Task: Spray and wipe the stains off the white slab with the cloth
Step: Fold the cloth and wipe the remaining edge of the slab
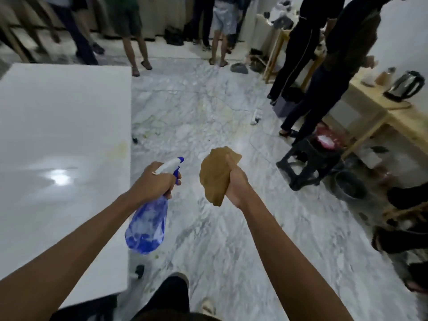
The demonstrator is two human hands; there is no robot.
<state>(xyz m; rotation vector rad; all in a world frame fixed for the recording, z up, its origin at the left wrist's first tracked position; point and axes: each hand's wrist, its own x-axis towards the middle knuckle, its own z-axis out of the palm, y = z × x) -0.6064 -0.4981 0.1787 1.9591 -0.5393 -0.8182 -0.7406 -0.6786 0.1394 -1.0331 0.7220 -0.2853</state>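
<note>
The left hand (152,181) curls tightly round the neck of a blue spray bottle (148,224), held over the marble floor (208,112) just beside the white slab (62,135). The right hand (236,184) clutches a bunched brown cloth (215,174). A faint yellowish stain (119,148) marks the slab's right edge. Several people stand beyond.

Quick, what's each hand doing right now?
Left hand: fingers curled round the blue spray bottle, holding it up.
Right hand: fingers gripping the brown cloth.
</note>
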